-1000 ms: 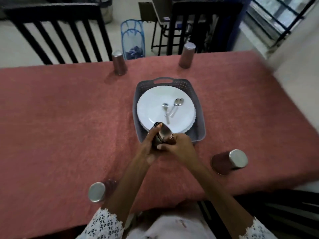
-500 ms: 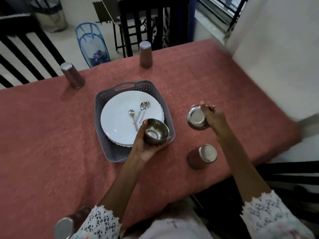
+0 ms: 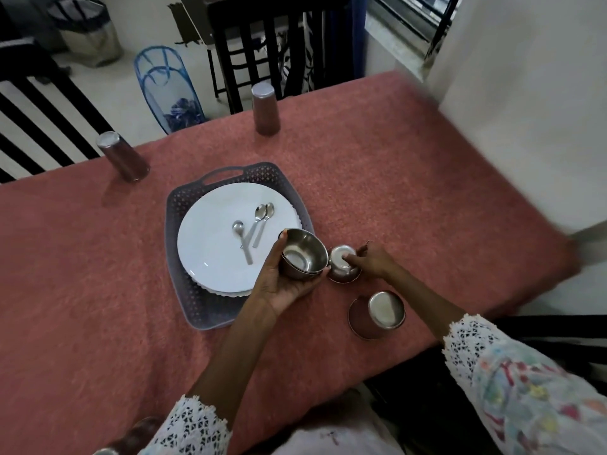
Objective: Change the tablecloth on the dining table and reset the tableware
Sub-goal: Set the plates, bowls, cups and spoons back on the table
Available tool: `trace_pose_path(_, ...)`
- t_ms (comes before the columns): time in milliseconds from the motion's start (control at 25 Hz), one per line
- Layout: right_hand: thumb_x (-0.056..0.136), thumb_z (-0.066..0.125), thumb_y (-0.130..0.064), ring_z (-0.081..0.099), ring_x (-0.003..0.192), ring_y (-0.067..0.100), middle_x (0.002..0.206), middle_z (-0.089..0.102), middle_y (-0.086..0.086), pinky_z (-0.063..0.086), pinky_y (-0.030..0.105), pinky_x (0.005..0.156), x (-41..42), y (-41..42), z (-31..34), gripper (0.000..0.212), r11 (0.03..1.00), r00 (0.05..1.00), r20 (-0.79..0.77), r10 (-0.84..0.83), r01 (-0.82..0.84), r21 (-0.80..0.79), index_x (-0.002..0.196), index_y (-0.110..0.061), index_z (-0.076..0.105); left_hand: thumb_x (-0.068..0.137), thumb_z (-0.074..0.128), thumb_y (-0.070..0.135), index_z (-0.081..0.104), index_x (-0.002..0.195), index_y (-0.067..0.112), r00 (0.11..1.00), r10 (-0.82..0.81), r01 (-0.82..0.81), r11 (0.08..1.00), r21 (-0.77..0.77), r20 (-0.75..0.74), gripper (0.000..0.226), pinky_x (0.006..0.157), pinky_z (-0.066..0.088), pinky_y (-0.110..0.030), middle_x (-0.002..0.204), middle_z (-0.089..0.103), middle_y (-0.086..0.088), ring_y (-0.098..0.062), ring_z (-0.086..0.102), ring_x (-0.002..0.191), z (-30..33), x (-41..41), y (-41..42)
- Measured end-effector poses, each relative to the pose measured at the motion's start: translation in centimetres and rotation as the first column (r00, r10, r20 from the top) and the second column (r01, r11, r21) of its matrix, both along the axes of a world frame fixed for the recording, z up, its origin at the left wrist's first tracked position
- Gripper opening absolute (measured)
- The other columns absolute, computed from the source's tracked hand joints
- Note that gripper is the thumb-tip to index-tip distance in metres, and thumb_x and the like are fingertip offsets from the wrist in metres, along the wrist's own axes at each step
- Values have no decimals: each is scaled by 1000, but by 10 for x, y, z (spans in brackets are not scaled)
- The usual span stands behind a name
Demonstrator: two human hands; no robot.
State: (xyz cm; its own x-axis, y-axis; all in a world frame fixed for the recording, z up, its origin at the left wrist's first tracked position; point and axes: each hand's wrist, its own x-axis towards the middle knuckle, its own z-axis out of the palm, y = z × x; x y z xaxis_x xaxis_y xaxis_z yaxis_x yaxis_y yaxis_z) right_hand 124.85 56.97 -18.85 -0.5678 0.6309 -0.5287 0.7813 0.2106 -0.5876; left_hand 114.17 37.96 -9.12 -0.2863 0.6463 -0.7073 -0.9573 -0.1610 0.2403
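Note:
A pink tablecloth (image 3: 410, 178) covers the table. On it lies a grey tray (image 3: 184, 287) with stacked white plates (image 3: 210, 244) and three spoons (image 3: 254, 228). My left hand (image 3: 279, 284) grips a small stack of steel bowls (image 3: 303, 256), open side up, over the tray's near right corner. Just right of it, my right hand (image 3: 374, 264) holds a single steel bowl (image 3: 341, 269) upside down on the cloth, fingertips on its base. An upturned steel tumbler (image 3: 377, 315) stands near the table's front edge, below that bowl.
Two more upturned tumblers (image 3: 122, 156) (image 3: 265, 110) stand along the far edge and another (image 3: 131, 436) shows at the bottom left. Dark chairs (image 3: 279, 44) stand behind the table, a blue mesh bin (image 3: 170, 90) on the floor, a white wall (image 3: 525, 110) at the right.
Both hands first gripped the bowl stack together. The right hand then took one bowl off to the right, turned it over, and has now lowered it onto the cloth beside the tray.

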Motion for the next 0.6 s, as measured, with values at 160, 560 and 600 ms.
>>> trace_pose_path(160,81,71,-29,54,76,15,81,62,3,43,25,67,-4,-7,23,30,989,992,-112,-49,64,133,98,-7,62,18,96,33,52,127,12,1000,12,-12,1000,-5,-1,119,68,55,-53,117,61,-19,-36,66,94,0,-1,12)
trace_pose_path(560,86,63,-11,68,90,10,101,73,3,52,28,85,-74,-37,126,27,932,792,-493,361,-327,158,112,-11,69,11,94,44,65,88,5,981,81,-67,994,83,-176,91,59,59,-30,75,70,-9,-19,71,69,5,-49,72)
trace_pose_path(600,84,65,-11,68,88,9,98,73,1,53,28,85,-82,-31,126,24,948,798,-513,317,-287,138,108,-12,71,11,93,45,68,79,5,981,77,-61,994,95,-178,82,56,58,-31,72,71,-9,-20,71,66,5,-55,77)
